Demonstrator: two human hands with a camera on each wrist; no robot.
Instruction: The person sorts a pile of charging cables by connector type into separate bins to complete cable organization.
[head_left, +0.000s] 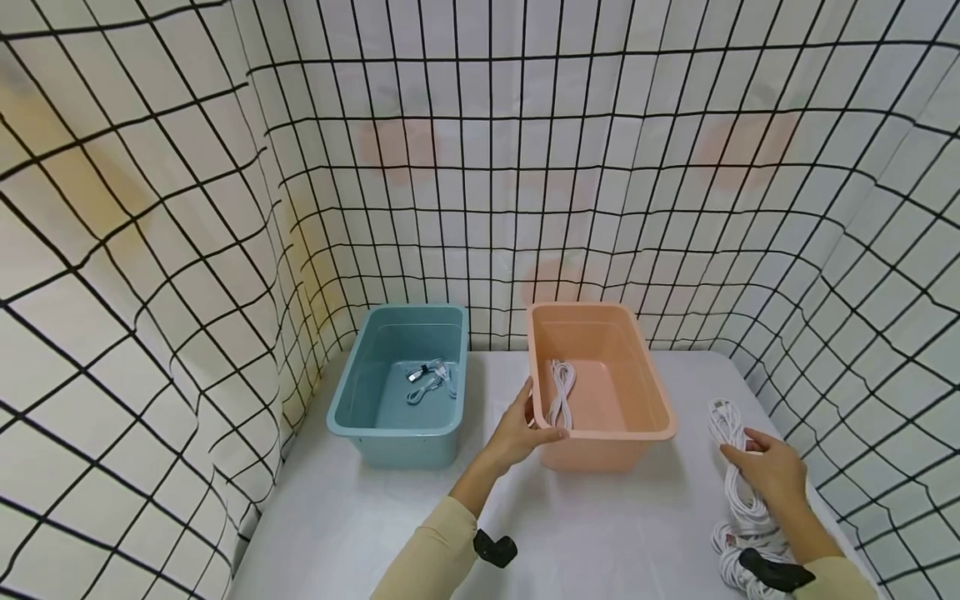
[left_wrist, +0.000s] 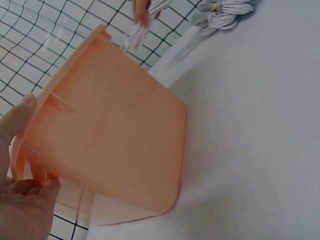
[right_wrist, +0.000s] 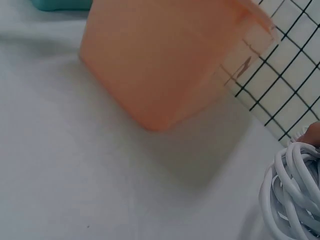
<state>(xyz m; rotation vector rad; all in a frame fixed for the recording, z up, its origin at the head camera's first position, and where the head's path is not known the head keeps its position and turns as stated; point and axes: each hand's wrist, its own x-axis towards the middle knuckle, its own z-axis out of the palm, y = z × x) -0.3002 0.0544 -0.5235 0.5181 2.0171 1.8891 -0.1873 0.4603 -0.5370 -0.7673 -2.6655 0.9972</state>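
My left hand (head_left: 517, 433) grips the near left corner of the orange plastic bin (head_left: 600, 435), thumb on the rim and fingers curled under it in the left wrist view. A coiled white cable (head_left: 561, 387) lies inside the bin along its left wall. At the right, my right hand (head_left: 772, 471) pinches a long bundle of coiled white cable (head_left: 737, 483) about its middle. In the right wrist view this coil (right_wrist: 290, 192) fills the right edge, and most of the hand is out of frame. More white cable bundles (head_left: 735, 567) lie just below it, partly behind the wrist.
A blue-green bin (head_left: 397, 433) stands left of the orange one, with small coiled cables (head_left: 427, 387) inside. Black wire mesh (head_left: 491, 167) rises at the back and both sides of the white table (head_left: 337, 533).
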